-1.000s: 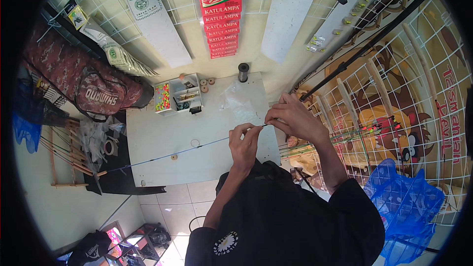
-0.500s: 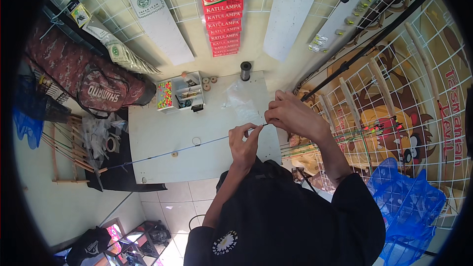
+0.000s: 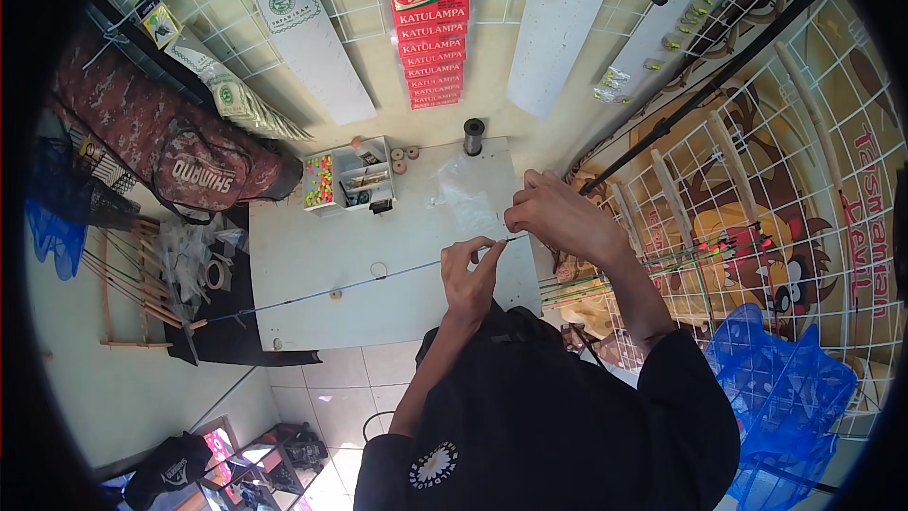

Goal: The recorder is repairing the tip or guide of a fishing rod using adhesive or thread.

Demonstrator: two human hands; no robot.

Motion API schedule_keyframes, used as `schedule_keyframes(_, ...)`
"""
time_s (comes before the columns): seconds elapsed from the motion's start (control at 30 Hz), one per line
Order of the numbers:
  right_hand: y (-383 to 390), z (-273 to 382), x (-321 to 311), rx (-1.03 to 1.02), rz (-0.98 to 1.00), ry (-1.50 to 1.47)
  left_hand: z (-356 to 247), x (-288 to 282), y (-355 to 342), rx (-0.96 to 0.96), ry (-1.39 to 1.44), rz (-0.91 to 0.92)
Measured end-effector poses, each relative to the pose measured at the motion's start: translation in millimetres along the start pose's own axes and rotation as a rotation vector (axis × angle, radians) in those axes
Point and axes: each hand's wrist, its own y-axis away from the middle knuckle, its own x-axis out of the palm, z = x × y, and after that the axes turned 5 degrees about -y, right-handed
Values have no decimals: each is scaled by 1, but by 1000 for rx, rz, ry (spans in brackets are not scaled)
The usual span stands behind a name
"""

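A thin, straight blue line (image 3: 293,301) runs from a wooden peg (image 3: 197,325) at the left, over the table, to my hands. My left hand (image 3: 467,274) pinches it near its right end between thumb and forefinger. Just beyond and to the right, my right hand (image 3: 558,218) is closed, fingertips together at the short dark end of the line; the exact grip there is too small to make out. Beneath the line lie a small ring (image 3: 378,270) and a little tan spool (image 3: 336,294) on the white table (image 3: 397,308).
A white compartment box (image 3: 326,211) of bright beads and small parts stands at the back left, beside small spools (image 3: 399,167). A dark spool (image 3: 473,136) and clear plastic bag (image 3: 463,194) are behind my hands. Wire grid (image 3: 832,227) and blue netting (image 3: 776,388) flank me at right.
My right hand has shifted slightly to the left and up, fingers still closed. My left hand keeps its pinch almost in place. The view has moved a little.
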Motion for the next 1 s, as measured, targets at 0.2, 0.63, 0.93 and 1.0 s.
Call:
schedule_keyframes(0.2,3,4,1,-11,11,99,0,0,0,16,14,-14)
schedule_keyframes(0.63,2,8,9,8,14,133,-1,-1,0,33,6,-25)
schedule_keyframes(0.93,1,8,11,45,33,31,-1,-2,1,41,19,-44)
schedule_keyframes(1.0,3,7,11,68,24,-37,-2,-1,1,37,27,-45)
